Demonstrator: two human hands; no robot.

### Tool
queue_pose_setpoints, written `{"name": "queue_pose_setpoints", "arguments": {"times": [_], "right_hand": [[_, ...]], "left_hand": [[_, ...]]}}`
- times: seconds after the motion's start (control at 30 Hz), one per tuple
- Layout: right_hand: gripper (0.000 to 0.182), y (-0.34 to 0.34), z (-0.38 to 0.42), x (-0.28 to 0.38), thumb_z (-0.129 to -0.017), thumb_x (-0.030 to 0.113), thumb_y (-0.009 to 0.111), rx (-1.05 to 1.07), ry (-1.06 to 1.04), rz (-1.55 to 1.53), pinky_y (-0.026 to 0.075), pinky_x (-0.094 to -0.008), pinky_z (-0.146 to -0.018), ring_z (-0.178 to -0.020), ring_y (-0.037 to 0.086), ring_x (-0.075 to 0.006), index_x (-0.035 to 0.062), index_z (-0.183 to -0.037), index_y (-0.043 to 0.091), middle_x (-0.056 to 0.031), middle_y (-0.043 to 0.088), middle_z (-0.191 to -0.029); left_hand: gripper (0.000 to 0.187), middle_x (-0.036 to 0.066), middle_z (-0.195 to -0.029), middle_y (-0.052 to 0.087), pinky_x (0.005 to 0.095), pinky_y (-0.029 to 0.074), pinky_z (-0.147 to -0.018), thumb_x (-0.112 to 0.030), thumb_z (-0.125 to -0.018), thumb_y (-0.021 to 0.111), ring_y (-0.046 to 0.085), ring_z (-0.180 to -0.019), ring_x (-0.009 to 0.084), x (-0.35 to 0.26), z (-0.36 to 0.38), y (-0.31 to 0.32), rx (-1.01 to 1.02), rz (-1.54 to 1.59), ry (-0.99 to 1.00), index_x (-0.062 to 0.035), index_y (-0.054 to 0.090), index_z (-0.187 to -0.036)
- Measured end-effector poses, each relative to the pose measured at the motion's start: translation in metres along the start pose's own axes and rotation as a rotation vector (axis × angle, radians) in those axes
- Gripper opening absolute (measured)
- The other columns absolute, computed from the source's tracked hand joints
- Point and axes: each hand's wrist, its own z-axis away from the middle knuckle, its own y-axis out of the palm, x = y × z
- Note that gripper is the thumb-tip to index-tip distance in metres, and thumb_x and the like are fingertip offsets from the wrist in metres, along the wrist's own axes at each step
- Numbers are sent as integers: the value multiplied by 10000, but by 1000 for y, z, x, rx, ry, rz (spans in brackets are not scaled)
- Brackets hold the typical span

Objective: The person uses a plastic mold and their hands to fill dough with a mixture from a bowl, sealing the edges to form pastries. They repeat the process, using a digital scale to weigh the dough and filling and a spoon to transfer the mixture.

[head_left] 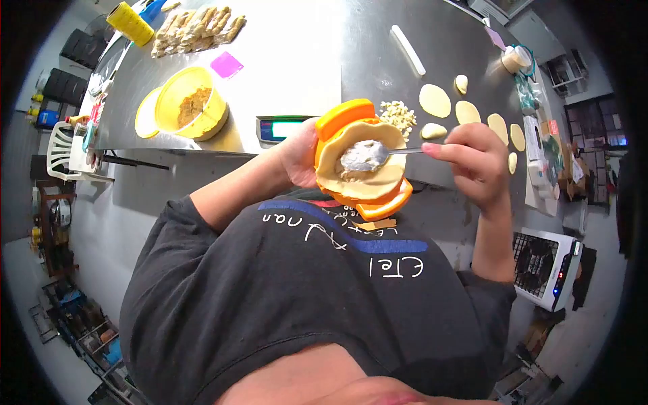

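Observation:
My left hand (302, 154) is closed around an orange dumpling press (344, 116), held in front of my chest. Across the opened press lies a round sheet of dough (381, 181). A mound of whitish, lumpy filling (360, 156) sits in its middle. My right hand (480, 165) pinches the handle of a metal spoon (403, 151), whose bowl end touches the filling. Just beyond the press, chopped pale pieces (398, 119) lie on the table. Flat dough rounds (435, 100) and small dough lumps (433, 131) are spread nearby.
On the metal table (283, 67) stand a yellow bowl (214, 115) of brown crumbly filling and a scale (280, 129) with a lit display. A white rolling pin (408, 50), a purple square (227, 65) and wrapped rolls (196, 30) lie farther back. A white appliance (547, 266) stands at right.

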Motion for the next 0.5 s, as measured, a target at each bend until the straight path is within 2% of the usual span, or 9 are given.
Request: {"name": "queue_pose_setpoints", "arguments": {"times": [0.2, 0.27, 0.37, 0.5], "right_hand": [[364, 34, -22, -10, -562, -59, 561, 36, -60, -81, 379, -301, -500, -554, 489, -187, 123, -831, 726, -27, 501, -627], [336, 46, -37, -8, -587, -40, 575, -22, -110, -96, 375, -296, -498, -550, 485, -184, 143, -824, 726, -21, 498, -630], [315, 73, -67, -6, -604, -30, 584, 80, -207, -87, 371, -298, -493, -551, 486, -187, 148, -823, 724, -21, 501, -633], [288, 102, -115, -2, -620, -29, 580, 50, -291, -82, 365, -308, -484, -532, 482, -190, 144, -804, 719, -28, 493, -615]], "left_hand": [[477, 158, -1154, 586, 417, 504, -882, -397, -952, 325, 609, -1012, 269, -16, 30, -8, -66, -5, 22, -34, 515, -1196], [476, 168, -1160, 582, 418, 500, -888, -388, -953, 330, 607, -1016, 270, -23, 44, -12, -43, 23, 59, -25, 513, -1200], [478, 172, -1178, 573, 420, 497, -893, -384, -952, 336, 602, -1026, 271, -39, 65, -13, 67, 10, 56, -22, 503, -1216], [494, 158, -1201, 563, 421, 485, -909, -405, -949, 341, 591, -1046, 275, -72, 109, -16, 77, 15, 103, -35, 492, -1240]]}}
